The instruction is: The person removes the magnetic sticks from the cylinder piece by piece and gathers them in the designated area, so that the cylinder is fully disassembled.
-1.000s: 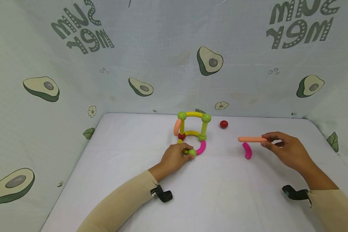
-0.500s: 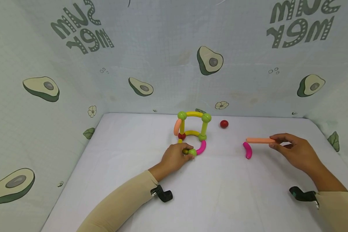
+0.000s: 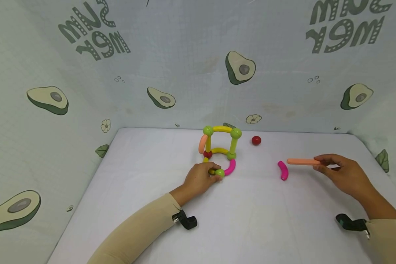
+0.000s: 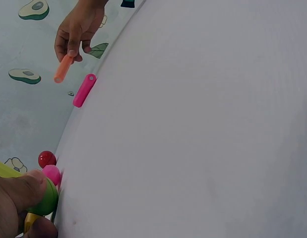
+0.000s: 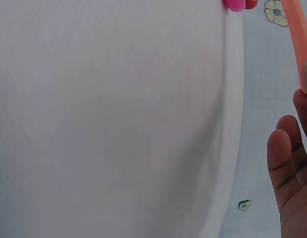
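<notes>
1. Left hand (image 3: pixel 199 180): narrow grip on a green ball (image 3: pixel 219 173) at the near corner of the construction frame (image 3: pixel 222 129), part upright, part flat on the bench (image 3: pixel 250 220).

2. Right hand (image 3: pixel 344 176): pinch by thumb and forefinger on one end of an orange rod (image 3: pixel 301 161), raised above the bench; other fingers loosely bent.

3. Loose parts: pink curved piece (image 3: pixel 283 171) near the free end of the rod; red ball (image 3: pixel 256 140) beyond and to the right of the frame, apart from it.

4. Step in hand, as judged: steadying the frame while handling a rod not joined to it.

5. Next move, as judged: bringing the rod to the frame or laying it down; calls for a secure pinch and a steady frame.

6. Writing: reversed lettering (image 3: pixel 348 32) on the backdrop (image 3: pixel 191 47), printed twice, apparently "SUM" over "mer"; no brand or label legible on the parts.
</notes>
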A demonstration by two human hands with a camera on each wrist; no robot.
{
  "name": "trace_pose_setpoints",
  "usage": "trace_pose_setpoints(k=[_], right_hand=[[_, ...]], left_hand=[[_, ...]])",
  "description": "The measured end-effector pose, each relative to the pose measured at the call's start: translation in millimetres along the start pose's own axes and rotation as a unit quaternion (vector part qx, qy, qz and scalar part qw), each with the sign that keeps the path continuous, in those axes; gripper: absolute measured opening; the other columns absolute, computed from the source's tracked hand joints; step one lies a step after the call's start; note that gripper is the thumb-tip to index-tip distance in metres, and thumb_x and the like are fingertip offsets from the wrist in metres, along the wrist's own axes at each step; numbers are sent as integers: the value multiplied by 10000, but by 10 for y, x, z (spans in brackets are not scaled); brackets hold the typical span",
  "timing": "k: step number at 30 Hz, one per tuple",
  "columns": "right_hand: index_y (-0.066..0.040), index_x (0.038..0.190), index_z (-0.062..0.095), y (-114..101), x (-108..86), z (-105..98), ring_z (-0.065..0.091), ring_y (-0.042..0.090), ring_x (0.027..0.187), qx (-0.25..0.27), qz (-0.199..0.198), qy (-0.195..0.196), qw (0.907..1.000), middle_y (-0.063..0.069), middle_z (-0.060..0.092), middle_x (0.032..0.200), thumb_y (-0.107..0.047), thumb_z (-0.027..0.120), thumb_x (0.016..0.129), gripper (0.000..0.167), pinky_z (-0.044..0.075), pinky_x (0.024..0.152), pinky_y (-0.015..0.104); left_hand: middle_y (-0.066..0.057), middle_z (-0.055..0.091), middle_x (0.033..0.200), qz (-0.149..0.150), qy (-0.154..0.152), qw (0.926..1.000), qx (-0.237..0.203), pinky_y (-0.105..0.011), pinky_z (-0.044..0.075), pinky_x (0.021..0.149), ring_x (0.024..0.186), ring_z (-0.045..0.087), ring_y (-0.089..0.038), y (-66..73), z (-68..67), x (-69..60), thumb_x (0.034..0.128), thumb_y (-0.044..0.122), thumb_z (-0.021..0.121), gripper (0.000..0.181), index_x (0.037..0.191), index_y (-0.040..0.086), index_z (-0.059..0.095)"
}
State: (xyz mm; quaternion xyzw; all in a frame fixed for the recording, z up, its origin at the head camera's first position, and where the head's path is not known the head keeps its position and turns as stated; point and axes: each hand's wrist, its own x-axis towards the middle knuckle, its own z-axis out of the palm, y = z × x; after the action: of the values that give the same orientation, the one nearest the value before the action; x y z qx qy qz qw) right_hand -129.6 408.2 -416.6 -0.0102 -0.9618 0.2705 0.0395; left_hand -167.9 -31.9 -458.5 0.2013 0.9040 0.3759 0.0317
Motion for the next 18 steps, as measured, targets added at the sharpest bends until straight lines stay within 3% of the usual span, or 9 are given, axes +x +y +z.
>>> trace_pose_setpoints(k=[15,18], right_hand=[[1,1269,655,250,20,-9,546,460,1071,-48,-217,-116,9997,290,639,1161,-279,735,975,414,406,633,89],[4,1258,661,276,26,-3,566,467,1049,-113,-251,-199,9994,291,640,1152,-262,736,975,396,439,645,170]], left_hand=[[122,721,994,10,-24,10000,26,-206,495,755,869,608,-15,-3,-1,3,856,257,855,349,1181,169,765],[124,720,990,6,-17,10000,9,-206,496,756,869,609,-15,-6,-1,-2,858,249,855,342,1178,167,766]])
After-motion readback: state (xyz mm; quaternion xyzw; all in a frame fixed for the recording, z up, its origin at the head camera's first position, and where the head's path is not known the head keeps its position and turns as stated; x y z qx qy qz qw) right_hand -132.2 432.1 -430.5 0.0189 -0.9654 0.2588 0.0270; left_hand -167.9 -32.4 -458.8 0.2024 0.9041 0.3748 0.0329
